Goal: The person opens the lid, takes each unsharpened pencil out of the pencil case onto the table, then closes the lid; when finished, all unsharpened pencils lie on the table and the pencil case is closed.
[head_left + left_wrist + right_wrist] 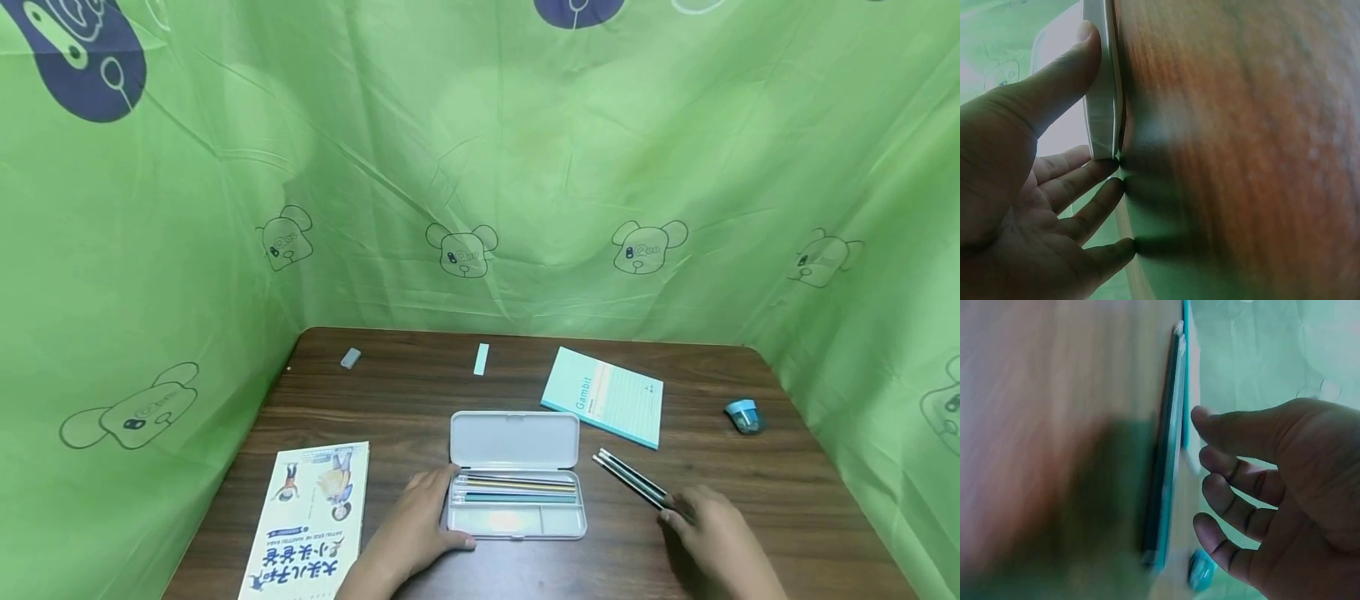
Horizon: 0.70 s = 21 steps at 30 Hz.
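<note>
An open pencil case with several pencils in its upper compartment lies at the table's near middle. At its left edge rests my left hand, thumb along the near corner; in the left wrist view the hand has its fingers spread at the case's side. Dark pencils lie on the table right of the case. My right hand is at their near end; in the right wrist view the hand has loosely bent fingers beside the pencils, with a gap between.
A book lies at the left on the wooden table. Toward the back are an eraser, a pale strip and a Gambit notebook. A blue sharpener sits at the right. Green cloth hangs around the table.
</note>
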Available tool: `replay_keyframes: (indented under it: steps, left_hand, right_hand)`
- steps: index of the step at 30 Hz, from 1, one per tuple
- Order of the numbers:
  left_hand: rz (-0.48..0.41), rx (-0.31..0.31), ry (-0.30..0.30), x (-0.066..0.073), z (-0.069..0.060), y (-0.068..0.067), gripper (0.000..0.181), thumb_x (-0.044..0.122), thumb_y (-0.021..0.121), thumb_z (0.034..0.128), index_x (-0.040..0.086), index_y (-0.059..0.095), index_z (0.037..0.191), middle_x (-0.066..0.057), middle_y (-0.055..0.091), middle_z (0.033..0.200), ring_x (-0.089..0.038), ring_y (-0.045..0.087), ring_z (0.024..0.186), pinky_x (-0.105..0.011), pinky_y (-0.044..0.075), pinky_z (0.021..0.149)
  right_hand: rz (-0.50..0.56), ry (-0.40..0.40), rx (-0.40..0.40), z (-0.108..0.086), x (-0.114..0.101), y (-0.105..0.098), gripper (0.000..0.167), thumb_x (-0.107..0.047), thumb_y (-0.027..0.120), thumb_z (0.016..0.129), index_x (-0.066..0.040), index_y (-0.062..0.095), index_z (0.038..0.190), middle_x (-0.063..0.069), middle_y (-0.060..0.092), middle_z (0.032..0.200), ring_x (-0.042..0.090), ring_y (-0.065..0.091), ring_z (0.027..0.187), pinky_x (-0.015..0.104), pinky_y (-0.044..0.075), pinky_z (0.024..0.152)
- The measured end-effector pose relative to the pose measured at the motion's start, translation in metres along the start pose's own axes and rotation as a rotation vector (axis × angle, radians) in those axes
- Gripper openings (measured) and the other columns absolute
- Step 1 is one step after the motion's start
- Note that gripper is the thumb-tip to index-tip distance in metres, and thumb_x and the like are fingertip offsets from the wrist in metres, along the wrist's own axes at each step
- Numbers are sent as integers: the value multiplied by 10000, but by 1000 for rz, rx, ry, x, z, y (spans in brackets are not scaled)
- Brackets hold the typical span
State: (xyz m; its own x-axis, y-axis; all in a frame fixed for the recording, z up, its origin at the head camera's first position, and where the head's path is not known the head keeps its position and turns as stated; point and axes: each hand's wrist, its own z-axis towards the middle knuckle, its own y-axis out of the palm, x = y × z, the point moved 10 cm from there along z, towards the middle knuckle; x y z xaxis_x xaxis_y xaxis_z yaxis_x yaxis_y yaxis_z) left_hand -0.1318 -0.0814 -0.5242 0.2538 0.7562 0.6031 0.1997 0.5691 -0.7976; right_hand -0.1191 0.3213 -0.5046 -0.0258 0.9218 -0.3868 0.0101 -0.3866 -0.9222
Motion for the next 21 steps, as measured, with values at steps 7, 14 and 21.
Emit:
replay_keyframes:
  steps: [7, 14, 21]
  left_hand:
    - [5, -6, -10, -2, -1, 1, 1123, 435, 1053, 694, 15, 537, 1598, -179, 661, 1570, -418, 591, 1463, -614, 508, 1219]
    - [3, -19, -30, -4, 1, 3, 1116, 451, 1040, 709, 24, 531, 1606, -180, 652, 1582, -420, 581, 1482, -611, 497, 1237]
    - [-1, -15, -25, -2, 0, 1, 1098, 434, 1047, 708, 22, 543, 1592, -179, 661, 1571, -419, 589, 1465, -614, 504, 1223]
  right_hand:
    - [-16, -183, 111, 13, -78, -2, 185, -103, 930, 887, -135, 787, 999, 6, 748, 981, 219, 723, 962, 489, 640, 837]
    - [31, -226, -44, 24, -136, 31, 180, -147, 877, 957, -113, 826, 1126, 48, 817, 1118, 258, 777, 1111, 504, 656, 995]
    - [-40, -330, -64, 24, -156, 51, 319, -186, 892, 935, -93, 822, 1232, 61, 840, 1146, 263, 793, 1114, 493, 664, 982]
